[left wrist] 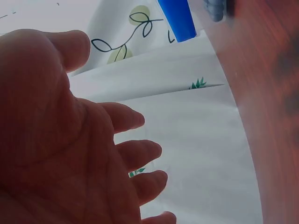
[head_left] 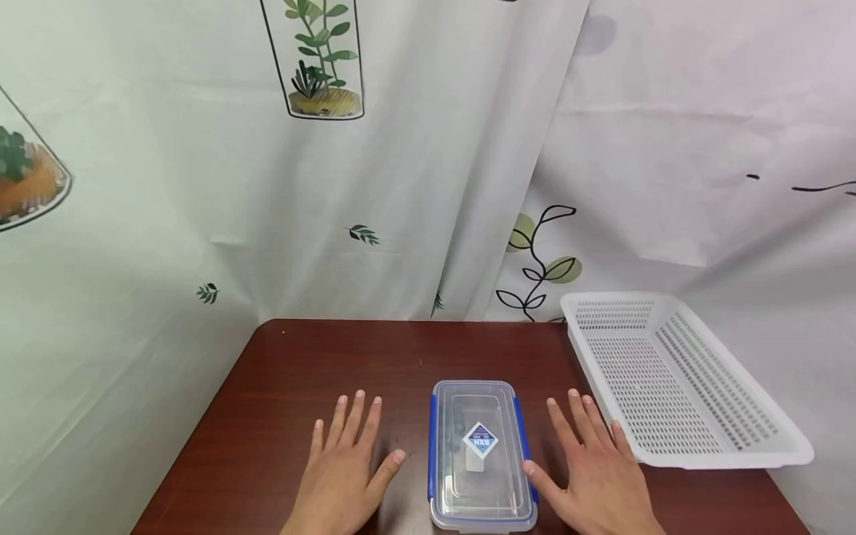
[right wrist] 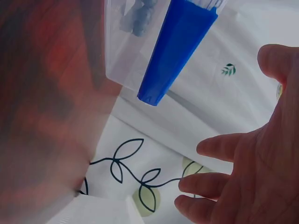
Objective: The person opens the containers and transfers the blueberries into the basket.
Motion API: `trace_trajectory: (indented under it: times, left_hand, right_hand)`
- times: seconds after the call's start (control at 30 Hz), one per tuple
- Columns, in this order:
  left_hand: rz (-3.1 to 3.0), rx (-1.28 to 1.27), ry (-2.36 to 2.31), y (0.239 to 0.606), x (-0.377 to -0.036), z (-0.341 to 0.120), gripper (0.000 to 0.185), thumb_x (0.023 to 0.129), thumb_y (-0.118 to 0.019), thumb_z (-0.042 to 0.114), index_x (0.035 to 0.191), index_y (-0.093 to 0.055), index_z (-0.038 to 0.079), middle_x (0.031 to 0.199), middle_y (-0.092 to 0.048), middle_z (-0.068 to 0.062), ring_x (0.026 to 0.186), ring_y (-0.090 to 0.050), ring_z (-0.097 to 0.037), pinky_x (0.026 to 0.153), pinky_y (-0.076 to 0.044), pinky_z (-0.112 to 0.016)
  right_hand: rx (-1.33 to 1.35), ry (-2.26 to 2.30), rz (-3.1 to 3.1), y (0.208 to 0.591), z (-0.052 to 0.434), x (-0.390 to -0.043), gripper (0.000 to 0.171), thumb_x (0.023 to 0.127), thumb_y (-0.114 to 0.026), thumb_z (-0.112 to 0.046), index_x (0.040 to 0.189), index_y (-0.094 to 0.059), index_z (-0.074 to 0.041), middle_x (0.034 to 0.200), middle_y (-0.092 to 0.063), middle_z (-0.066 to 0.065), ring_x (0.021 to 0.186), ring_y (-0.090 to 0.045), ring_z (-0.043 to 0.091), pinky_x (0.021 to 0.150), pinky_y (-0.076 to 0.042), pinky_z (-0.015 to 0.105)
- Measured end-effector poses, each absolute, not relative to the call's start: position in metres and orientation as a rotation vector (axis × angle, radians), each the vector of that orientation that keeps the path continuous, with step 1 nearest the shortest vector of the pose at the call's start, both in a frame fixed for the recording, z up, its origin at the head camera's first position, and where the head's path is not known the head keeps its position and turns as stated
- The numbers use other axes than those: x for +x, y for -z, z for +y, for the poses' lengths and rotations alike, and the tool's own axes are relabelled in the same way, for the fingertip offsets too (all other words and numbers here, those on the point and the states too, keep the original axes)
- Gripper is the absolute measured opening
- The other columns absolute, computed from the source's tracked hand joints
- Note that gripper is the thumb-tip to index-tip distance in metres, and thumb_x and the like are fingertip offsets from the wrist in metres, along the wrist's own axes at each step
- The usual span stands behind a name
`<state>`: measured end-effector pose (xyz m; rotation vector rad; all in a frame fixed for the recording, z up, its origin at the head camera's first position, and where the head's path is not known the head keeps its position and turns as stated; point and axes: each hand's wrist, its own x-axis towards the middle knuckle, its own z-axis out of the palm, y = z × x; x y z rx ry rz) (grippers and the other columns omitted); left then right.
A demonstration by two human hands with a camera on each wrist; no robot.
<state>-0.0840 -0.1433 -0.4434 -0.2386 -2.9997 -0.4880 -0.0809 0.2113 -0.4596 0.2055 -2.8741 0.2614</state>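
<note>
A clear plastic food container (head_left: 461, 475) with a lid lies on the table, its long side pointing away from me. Blue clips (head_left: 432, 446) run along both long sides, and a blue and white diamond sticker (head_left: 481, 441) marks the lid. To its left, my left hand (head_left: 342, 474) is spread palm down, holding nothing. My right hand (head_left: 597, 472) is spread likewise on the other side, its thumb tip overlapping the container's right edge in the head view. Through the container's wall, the right wrist view shows a blurred greyish shape (right wrist: 138, 17) inside.
A white perforated plastic basket (head_left: 655, 394) stands at the right, just beyond my right fingers. The dark red wooden table (head_left: 321, 357) ends at the back against a white curtain (head_left: 401, 186) printed with plants, which also hangs at both sides.
</note>
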Motion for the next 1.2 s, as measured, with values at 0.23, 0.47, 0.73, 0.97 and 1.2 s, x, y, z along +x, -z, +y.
trace_trajectory:
  times: [0.23,0.47,0.73,0.97,1.2]
  left_hand:
    - [-3.023,-0.243,0.585,0.445,-0.088,-0.144,0.086,0.103,-0.041,0.073,0.167,-0.033,0.015,0.175,-0.026,-0.014,0.162,-0.02,-0.042,0.124,-0.023,-0.072]
    - [-2.912,-0.202,0.99,0.454,-0.097,-0.144,0.077,0.102,-0.063,0.054,0.165,-0.039,0.016,0.167,-0.043,-0.011,0.152,-0.044,-0.037,0.118,-0.042,-0.061]
    - [-2.69,-0.147,1.726,0.472,-0.106,-0.139,0.063,0.099,-0.076,0.031,0.154,-0.055,0.01,0.153,-0.057,-0.022,0.13,-0.065,-0.041,0.099,-0.06,-0.044]
    - [-2.454,-0.212,2.366,0.488,-0.107,-0.126,0.071,0.097,-0.076,0.013,0.153,-0.042,-0.014,0.148,-0.054,-0.037,0.13,-0.064,-0.043,0.093,-0.061,-0.03]
    - [-2.259,-0.214,2.649,0.496,-0.106,-0.113,0.069,0.095,-0.076,0.003,0.152,-0.042,-0.017,0.141,-0.06,-0.037,0.126,-0.067,-0.032,0.094,-0.06,-0.03]
  right_hand:
    - [0.205,-0.358,-2.88,0.462,0.21,-0.08,0.091,0.092,-0.06,-0.076,0.16,-0.048,-0.016,0.167,-0.041,0.02,0.155,-0.036,0.044,0.116,-0.036,0.069]
    - [0.19,-0.775,-2.885,0.463,0.21,-0.083,0.08,0.094,-0.07,-0.062,0.154,-0.054,-0.011,0.155,-0.058,0.012,0.142,-0.055,0.04,0.105,-0.051,0.064]
    - [0.131,-1.49,-2.8,0.472,0.208,-0.095,0.07,0.089,-0.086,-0.035,0.148,-0.06,-0.007,0.143,-0.066,0.021,0.125,-0.07,0.035,0.086,-0.064,0.034]
    - [0.059,-1.828,-2.718,0.476,0.204,-0.099,0.073,0.09,-0.085,-0.026,0.15,-0.054,0.002,0.142,-0.066,0.023,0.124,-0.071,0.031,0.088,-0.063,0.028]
    - [0.083,-2.113,-2.534,0.483,0.202,-0.096,0.067,0.094,-0.079,-0.01,0.15,-0.049,0.012,0.145,-0.058,0.034,0.126,-0.068,0.035,0.092,-0.061,0.03]
